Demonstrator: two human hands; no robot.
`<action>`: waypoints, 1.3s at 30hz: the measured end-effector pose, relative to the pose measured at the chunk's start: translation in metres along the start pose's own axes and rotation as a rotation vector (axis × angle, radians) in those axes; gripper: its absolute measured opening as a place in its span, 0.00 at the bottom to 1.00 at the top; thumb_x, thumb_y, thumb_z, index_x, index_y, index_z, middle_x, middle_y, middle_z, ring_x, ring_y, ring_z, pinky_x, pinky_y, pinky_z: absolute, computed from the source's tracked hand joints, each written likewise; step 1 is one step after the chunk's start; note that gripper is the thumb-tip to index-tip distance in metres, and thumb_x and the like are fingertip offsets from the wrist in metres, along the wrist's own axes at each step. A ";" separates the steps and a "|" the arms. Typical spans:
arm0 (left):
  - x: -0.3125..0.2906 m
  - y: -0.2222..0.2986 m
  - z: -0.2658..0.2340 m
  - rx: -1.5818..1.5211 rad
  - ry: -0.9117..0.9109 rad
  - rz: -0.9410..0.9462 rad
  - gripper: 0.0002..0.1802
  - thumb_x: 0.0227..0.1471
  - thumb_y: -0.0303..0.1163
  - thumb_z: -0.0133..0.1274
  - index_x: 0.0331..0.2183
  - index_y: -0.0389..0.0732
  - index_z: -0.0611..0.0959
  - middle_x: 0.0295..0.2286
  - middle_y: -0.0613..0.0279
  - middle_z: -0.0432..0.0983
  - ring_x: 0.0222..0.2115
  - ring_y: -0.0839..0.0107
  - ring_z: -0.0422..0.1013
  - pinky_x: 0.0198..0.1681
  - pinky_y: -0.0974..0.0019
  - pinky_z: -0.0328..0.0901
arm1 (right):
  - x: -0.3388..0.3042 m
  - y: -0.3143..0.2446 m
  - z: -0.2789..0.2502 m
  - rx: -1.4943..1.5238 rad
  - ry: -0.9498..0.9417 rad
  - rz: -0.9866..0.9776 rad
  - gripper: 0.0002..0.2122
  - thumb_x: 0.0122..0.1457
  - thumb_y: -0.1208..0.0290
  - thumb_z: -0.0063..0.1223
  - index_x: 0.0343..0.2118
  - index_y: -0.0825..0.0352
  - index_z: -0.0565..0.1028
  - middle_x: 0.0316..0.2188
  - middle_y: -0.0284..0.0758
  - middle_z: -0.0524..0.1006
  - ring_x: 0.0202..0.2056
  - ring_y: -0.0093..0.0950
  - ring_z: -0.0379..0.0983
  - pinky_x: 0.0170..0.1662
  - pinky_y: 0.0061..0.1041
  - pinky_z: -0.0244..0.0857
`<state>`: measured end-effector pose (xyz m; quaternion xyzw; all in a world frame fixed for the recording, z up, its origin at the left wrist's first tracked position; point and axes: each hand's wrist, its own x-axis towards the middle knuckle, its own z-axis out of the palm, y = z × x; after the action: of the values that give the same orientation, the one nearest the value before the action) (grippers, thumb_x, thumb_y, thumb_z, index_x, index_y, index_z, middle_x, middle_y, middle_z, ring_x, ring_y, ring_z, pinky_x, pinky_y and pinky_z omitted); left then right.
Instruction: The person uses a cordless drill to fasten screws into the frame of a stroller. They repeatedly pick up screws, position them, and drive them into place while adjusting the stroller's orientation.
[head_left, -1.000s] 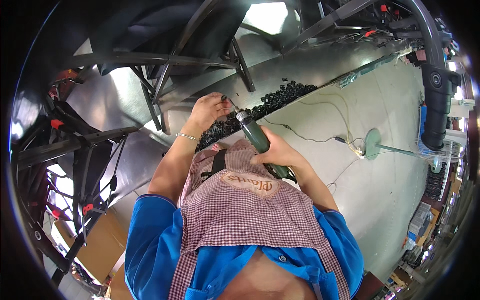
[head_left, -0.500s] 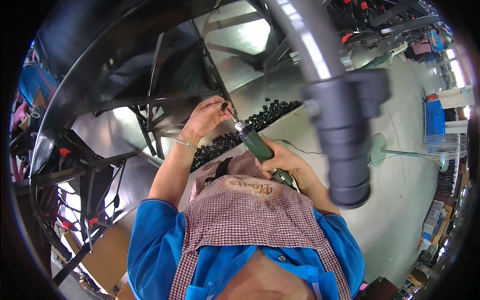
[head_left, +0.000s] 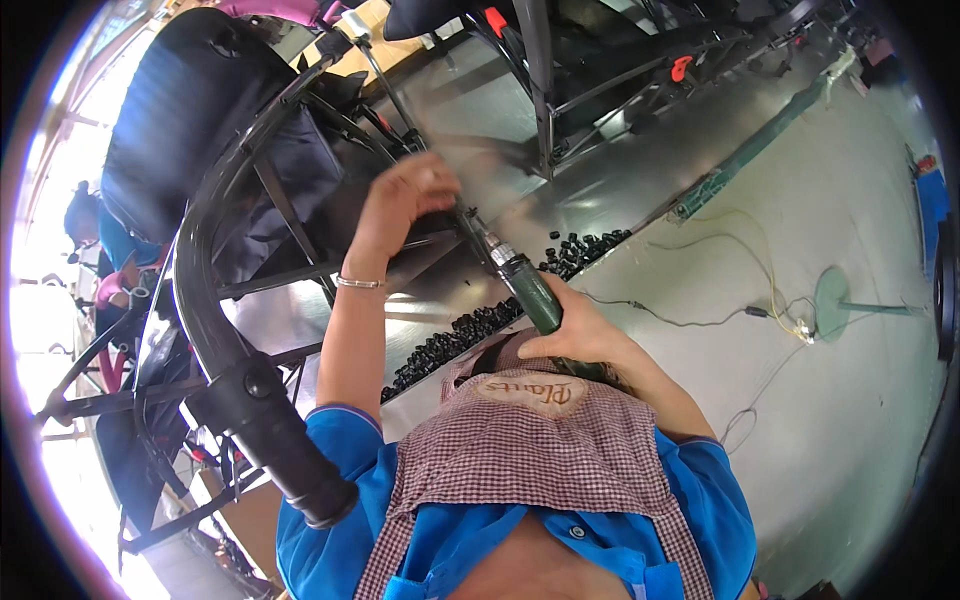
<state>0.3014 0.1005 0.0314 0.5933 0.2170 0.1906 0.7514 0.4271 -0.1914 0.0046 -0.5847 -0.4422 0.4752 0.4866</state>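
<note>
Because the left hand is a blur, I can't tell from here whether its half-curled fingers pinch anything; the right hand wraps snugly round a smooth green cylindrical driver, its rear partly hidden, its thin tip near the other hand. Glossy black pieces, too small to make out, line the shiny metal table; 1 ribbed black grip partly covers the left blue sleeve

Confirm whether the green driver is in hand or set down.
In hand: the right hand wraps around the green driver, which points away from the apron. Cannot tell whether it is running.
</note>
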 end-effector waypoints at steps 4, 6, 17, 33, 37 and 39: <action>0.054 0.042 0.018 -0.330 0.336 0.468 0.23 0.63 0.37 0.46 0.55 0.35 0.67 0.47 0.46 0.71 0.48 0.51 0.71 0.52 0.48 0.67 | -0.002 0.005 -0.030 0.015 -0.022 -0.067 0.44 0.37 0.60 0.74 0.58 0.70 0.62 0.48 0.42 0.72 0.49 0.35 0.70 0.52 0.31 0.63; 0.080 0.059 0.011 -0.671 0.418 0.558 0.23 0.64 0.39 0.44 0.55 0.38 0.64 0.48 0.45 0.69 0.50 0.53 0.67 0.53 0.48 0.65 | -0.003 0.004 -0.041 0.034 -0.059 0.004 0.44 0.37 0.60 0.73 0.58 0.70 0.63 0.47 0.42 0.72 0.48 0.35 0.70 0.52 0.31 0.63; 0.147 0.083 -0.037 -1.399 0.469 0.572 0.14 0.61 0.31 0.43 0.28 0.40 0.80 0.20 0.62 0.77 0.22 0.69 0.74 0.29 0.66 0.73 | -0.029 0.032 -0.064 0.142 -0.021 0.136 0.39 0.36 0.70 0.73 0.55 0.69 0.66 0.28 0.28 0.72 0.29 0.21 0.71 0.34 0.23 0.69; 0.062 0.074 0.009 -0.555 0.922 0.688 0.08 0.55 0.19 0.44 0.38 0.27 0.72 0.28 0.44 0.74 0.25 0.54 0.76 0.31 0.52 0.77 | -0.013 0.040 -0.059 0.166 -0.079 0.190 0.33 0.40 0.73 0.70 0.51 0.68 0.66 0.27 0.29 0.73 0.25 0.20 0.71 0.28 0.23 0.68; 0.039 0.076 -0.013 -0.188 0.850 0.858 0.06 0.51 0.22 0.56 0.31 0.27 0.79 0.25 0.50 0.78 0.23 0.62 0.77 0.30 0.63 0.76 | -0.011 0.028 -0.047 0.270 -0.166 0.244 0.35 0.40 0.72 0.70 0.53 0.68 0.65 0.27 0.29 0.73 0.26 0.20 0.71 0.29 0.22 0.68; 0.057 0.065 -0.023 0.097 1.001 0.798 0.07 0.52 0.24 0.59 0.32 0.28 0.83 0.25 0.56 0.80 0.23 0.70 0.76 0.28 0.70 0.73 | -0.004 0.034 -0.044 0.231 -0.144 0.246 0.36 0.40 0.72 0.71 0.54 0.68 0.64 0.28 0.29 0.73 0.25 0.19 0.70 0.28 0.22 0.67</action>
<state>0.3348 0.1644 0.0846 0.5008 0.3124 0.6995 0.4029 0.4717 -0.2064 -0.0254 -0.5391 -0.3433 0.6194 0.4560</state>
